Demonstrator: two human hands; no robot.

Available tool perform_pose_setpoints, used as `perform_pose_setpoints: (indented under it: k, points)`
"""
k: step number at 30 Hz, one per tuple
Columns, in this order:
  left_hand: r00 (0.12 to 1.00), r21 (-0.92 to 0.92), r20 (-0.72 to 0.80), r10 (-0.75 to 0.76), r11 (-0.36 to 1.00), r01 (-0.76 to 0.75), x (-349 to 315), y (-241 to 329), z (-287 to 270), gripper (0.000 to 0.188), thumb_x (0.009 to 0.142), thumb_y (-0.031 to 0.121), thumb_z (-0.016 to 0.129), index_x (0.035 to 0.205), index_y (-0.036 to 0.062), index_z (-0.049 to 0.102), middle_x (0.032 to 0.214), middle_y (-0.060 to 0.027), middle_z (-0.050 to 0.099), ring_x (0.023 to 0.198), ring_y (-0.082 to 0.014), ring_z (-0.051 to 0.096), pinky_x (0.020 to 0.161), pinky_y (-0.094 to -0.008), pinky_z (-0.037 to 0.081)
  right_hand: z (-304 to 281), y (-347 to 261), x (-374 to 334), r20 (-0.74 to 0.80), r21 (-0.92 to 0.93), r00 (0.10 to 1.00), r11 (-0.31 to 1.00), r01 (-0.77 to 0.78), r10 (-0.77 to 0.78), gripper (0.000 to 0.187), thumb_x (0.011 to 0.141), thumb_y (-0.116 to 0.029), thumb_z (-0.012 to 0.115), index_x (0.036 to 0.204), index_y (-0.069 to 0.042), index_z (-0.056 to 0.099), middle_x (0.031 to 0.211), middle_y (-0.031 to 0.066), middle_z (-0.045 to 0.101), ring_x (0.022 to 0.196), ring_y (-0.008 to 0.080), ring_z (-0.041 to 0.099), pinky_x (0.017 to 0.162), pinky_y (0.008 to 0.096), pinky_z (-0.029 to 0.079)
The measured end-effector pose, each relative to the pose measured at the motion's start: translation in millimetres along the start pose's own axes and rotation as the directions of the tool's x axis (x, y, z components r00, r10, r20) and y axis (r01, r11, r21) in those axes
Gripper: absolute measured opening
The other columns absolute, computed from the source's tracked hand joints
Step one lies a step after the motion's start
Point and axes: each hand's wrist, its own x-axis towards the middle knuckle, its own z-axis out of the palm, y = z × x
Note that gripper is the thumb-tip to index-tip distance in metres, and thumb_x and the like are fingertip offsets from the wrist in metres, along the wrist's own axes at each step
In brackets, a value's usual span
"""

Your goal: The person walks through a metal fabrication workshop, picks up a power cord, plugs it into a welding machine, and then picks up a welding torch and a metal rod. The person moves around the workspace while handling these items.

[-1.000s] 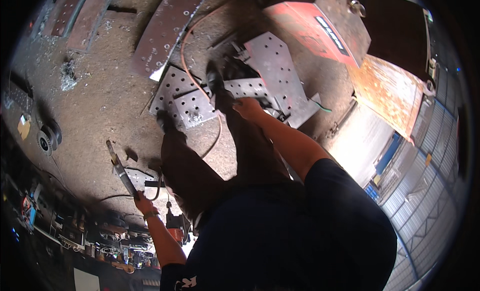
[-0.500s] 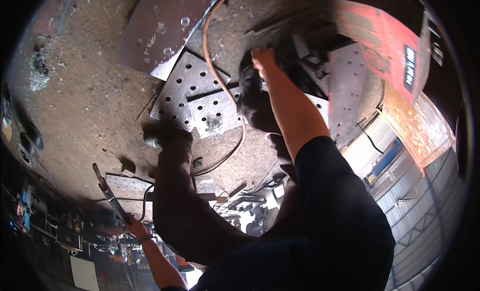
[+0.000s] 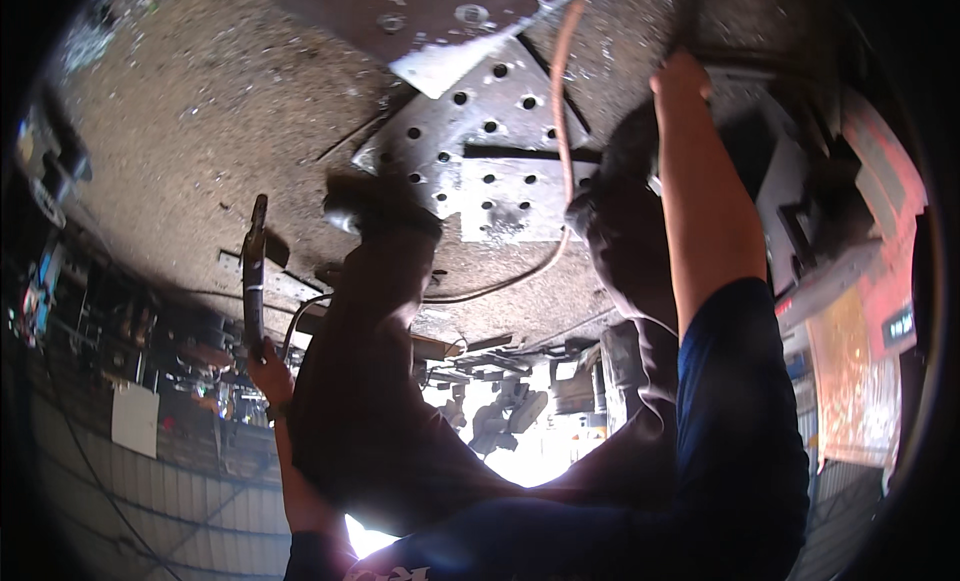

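- Left hand [image 3: 272, 374] up, a worker bends over a workshop floor, fingers wrapped around the lower end of a long, slim, dark hand tool with a narrow worn tip [image 3: 254, 281]; a thin black cable [image 3: 289, 333] loops just beside the grip.
- The tool points away from the body, over brown, gritty ground, well apart from the holed plates (no contact with them at this instant).
- The right hand [image 3: 683, 79] reaches far out on a bare forearm, low over the shadowed floor beyond the right knee; whether its fingers are clenched, released or grasping something cannot be told.
- Between the feet lie a larger grey steel plate drilled with round holes [image 3: 440, 121] and, against or over its near edge, a smaller grey steel plate with similar holes [image 3: 507, 193], while a copper-brown hose [image 3: 558, 93] crosses beside them.
- Above, a broad purplish-brown steel slab [image 3: 345, 11] juts in; at far right stands a red metal housing [image 3: 890, 161].
- As for progress, the drilled holes look finished and the tool is in hand, by all appearances idle; whether the two plates are joined, and how much work is left, the view does not settle.
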Motion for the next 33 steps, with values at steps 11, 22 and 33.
perform_pose_setpoints:
  k: [11,22,33]
  points:
    - [0.976,-0.345,0.040,-0.213,0.914,0.214,-7.4,12.0,14.1,0.035,0.091,0.028,0.057,0.100,-0.0066,0.057,0.087,-0.0157,0.062,0.077,-0.0232,0.057,0.071,-0.0379,0.044,47.8,-0.9,-165.0,0.348,0.916,0.813,-0.014,-0.400,-0.467,0.008,0.077,0.003,0.051,0.074,-0.004,0.049,0.058,0.0021,0.046,0.043,0.0098,0.043,0.039,0.0208,0.035]
    - [0.968,-0.217,-0.029,-0.249,0.947,0.237,-3.9,10.8,2.5,0.032,0.090,0.026,0.058,0.106,-0.0017,0.058,0.097,-0.0202,0.062,0.088,-0.0352,0.059,0.076,-0.0435,0.044,116.3,-102.9,-298.5,0.203,0.179,0.677,0.707,0.685,-0.707,0.037,0.096,-0.040,0.039,0.101,-0.010,0.060,0.075,0.0223,0.063,0.078,0.0354,0.064,0.069,0.0494,0.050]
    - [0.975,-0.205,-0.175,-0.136,0.974,0.099,-3.7,-39.8,4.5,0.042,0.088,0.031,0.059,0.115,-0.0016,0.057,0.104,-0.0158,0.063,0.091,-0.0260,0.060,0.080,-0.0357,0.046,81.4,-326.7,-249.5,-0.183,-0.297,0.434,0.471,0.831,-0.882,0.021,0.091,-0.019,0.041,0.099,-0.011,0.058,0.079,0.0145,0.067,0.077,0.0337,0.066,0.065,0.0471,0.052]
